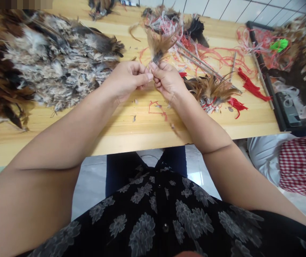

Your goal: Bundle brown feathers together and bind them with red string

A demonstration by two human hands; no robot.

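Pinched in my right hand [167, 78] is a small bunch of brown feathers [159, 44], its tips pointing away from me and its dark base at my fingers. My left hand [131, 78] meets it at the bunch's base, thumb and fingers pressed together. Whatever the left fingertips grip is too small to make out. Both hands are above the wooden table [121, 139]. Just beyond my right wrist lies a brown feather cluster [212, 89] with red thread at its base. A snippet of red string [157, 108] rests below my hands.
A large pile of grey and brown feathers [62, 67] covers the table's left. Tangled pink and white string [166, 25], thin sticks [198, 60] and red tassels [253, 85] lie to the right. A black-framed tray [265, 71] stands at the right edge, near a person's checked clothing [300, 164].
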